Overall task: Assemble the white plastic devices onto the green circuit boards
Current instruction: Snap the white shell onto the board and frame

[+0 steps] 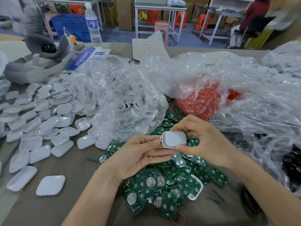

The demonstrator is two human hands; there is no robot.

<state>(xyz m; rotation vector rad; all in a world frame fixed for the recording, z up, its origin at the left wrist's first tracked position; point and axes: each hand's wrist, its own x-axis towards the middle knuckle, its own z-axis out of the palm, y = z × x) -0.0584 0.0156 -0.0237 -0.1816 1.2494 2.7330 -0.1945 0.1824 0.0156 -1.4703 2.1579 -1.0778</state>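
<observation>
At the sorting table, you hold one white plastic housing (175, 139) just above the heap of green circuit boards (162, 185), close enough that the next board is a short reach away. Your right hand (200, 141) curls over the housing's far end and pinches it. Your left hand (140, 154) lies palm up beneath it, fingers nearly straight as a cradle, with the thumb tip against the small looped corner, probably to steady the piece while it is turned or pressed. The housing's smooth side faces the camera, so whether a board already sits inside cannot be told. To your left, loose white shells (40, 115) spread over the brown tabletop (48, 209), likely stock or finished pieces. A clear plastic bag (122, 95) of more white parts slumps behind the boards, beside a bag of orange parts (198, 98). A water bottle (93, 26) and a blue "Defect Area" sign (83, 57) stand well back.
</observation>
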